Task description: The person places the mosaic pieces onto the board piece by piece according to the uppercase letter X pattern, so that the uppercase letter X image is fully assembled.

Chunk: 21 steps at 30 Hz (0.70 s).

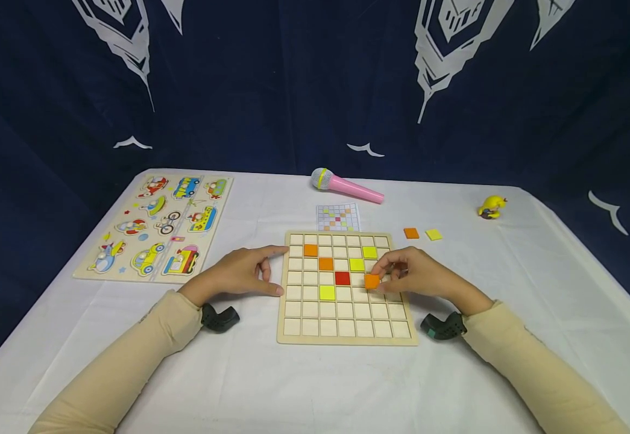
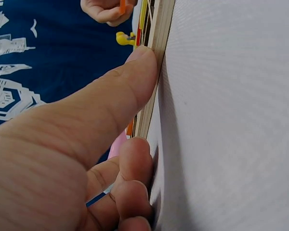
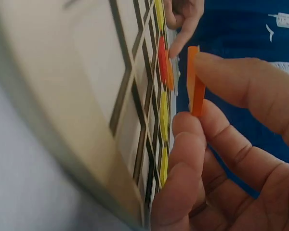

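Right hand (image 1: 420, 274) pinches orange tile (image 1: 371, 281) above board (image 1: 347, 334), beside red tile (image 1: 342, 278). Left hand (image 1: 241, 274), fingers straight, presses board's left edge. Risk: tile, apparently held on edge, may miss cell or nudge seated tiles; board may slide. Spare tiles (image 1: 422, 234), microphone (image 1: 344, 185), pattern card (image 1: 338, 217), vehicle puzzle (image 1: 157, 223) well clear; nothing blocks.

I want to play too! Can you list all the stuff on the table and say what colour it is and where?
grid board: 1, wooden, table middle
tiles in board: 2 orange, 3 yellow, 1 red
held tile: 1, orange, above board
loose tiles: 2, orange and yellow, right of board
pattern card: 1, behind board
microphone: 1, pink, back
vehicle puzzle: 1, left
toy figure: 1, yellow, right
left hand: steadies board edge
right hand: fingers pinch held tile
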{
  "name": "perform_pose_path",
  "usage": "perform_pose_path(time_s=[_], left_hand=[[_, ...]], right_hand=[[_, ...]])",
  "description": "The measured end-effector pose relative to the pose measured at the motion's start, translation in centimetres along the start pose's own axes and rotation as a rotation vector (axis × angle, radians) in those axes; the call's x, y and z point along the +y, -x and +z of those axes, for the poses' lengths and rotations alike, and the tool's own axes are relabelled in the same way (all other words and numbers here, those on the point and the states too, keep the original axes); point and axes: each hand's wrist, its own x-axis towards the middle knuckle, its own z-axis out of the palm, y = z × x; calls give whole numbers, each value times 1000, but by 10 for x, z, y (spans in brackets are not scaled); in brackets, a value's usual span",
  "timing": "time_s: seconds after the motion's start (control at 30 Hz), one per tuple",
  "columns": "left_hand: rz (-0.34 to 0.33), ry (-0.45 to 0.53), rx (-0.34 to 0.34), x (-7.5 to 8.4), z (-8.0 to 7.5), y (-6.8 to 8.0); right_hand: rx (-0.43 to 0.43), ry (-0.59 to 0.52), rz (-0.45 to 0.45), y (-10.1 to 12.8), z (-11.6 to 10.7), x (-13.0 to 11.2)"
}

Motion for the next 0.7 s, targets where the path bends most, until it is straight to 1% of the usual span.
perform_pose_path(time_s=[0.13,0.37,0.53,0.7], left_hand=[[3,-5,2,0,0,0],[4,-3,1,-1,0,-1],[-2,-5,-1,-2,1,-1],[1,-4,2,-2,1,-1]], right_hand=[[-18,19,-9,0,6,-5],[-40,70,2,0,13,-14],[-48,106,0,-2,17,-16],[-44,117,-8,-3,21,-17]])
